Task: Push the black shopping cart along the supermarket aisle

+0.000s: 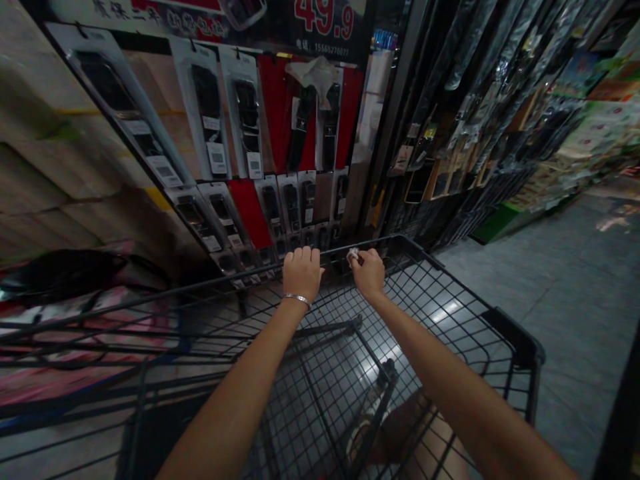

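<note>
While your left hand (302,272) curls shut over the cart rim (235,280), your right hand (369,272) pinches a small whitish thing (353,253), too blurred to identify; display rack (280,193) just beyond, grey floor (575,300) rightward.

Black wire-mesh shopping cart (515,337), upright, basket empty.

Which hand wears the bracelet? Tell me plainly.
The left hand, curled over the cart rim: a silver bracelet circles its wrist. The right hand beside it has a bare wrist and pinches a small white object.
</note>
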Motion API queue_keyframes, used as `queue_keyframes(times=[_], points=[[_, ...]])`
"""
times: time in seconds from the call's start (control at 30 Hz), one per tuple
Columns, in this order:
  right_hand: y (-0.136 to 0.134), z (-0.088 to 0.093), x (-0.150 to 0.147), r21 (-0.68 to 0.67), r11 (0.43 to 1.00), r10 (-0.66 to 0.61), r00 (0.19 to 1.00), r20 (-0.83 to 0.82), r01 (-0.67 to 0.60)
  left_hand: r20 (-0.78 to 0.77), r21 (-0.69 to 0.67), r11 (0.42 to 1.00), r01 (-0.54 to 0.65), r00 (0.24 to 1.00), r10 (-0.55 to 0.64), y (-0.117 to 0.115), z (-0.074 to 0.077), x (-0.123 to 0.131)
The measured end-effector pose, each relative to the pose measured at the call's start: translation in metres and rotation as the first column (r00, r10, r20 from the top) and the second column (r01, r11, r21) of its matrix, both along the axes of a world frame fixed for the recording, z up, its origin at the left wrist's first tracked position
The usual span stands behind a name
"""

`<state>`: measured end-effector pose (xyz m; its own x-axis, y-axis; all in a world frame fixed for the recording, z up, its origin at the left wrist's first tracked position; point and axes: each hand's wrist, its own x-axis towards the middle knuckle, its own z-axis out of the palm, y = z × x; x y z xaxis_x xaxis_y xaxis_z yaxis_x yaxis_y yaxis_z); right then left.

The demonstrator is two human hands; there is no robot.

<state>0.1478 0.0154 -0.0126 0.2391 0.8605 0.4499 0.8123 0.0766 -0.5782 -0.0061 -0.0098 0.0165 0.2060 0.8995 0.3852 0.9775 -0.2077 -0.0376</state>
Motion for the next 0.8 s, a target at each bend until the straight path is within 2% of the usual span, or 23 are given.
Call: queue_keyframes(times=[0.27,0.6,0.73,0.8], points=[[0.004,-0.004,0.006,0.032,0.997,0.066,0.997,0.035,-0.067,-0.032,0.005,1.0,-0.013,0.999,0.013,0.001,0.0,-0.001],[0.003,0.003,0.013,-0.079,0.996,0.045,0.994,0.099,-0.037,-0.073,0.028,0.999,-0.018,0.997,0.02,0.0,0.0,-0.001],[0.002,0.003,0.025,-0.206,0.978,-0.02,0.999,0.038,0.027,-0.078,0.024,1.0,-0.02,0.997,0.022,-0.001,0.001,-0.001],[0.003,0.003,0.034,-0.206,0.975,-0.086,0.996,-0.007,0.083,-0.078,0.022,1.0,-0.021,0.997,0.022,-0.001,0.0,-0.001]])
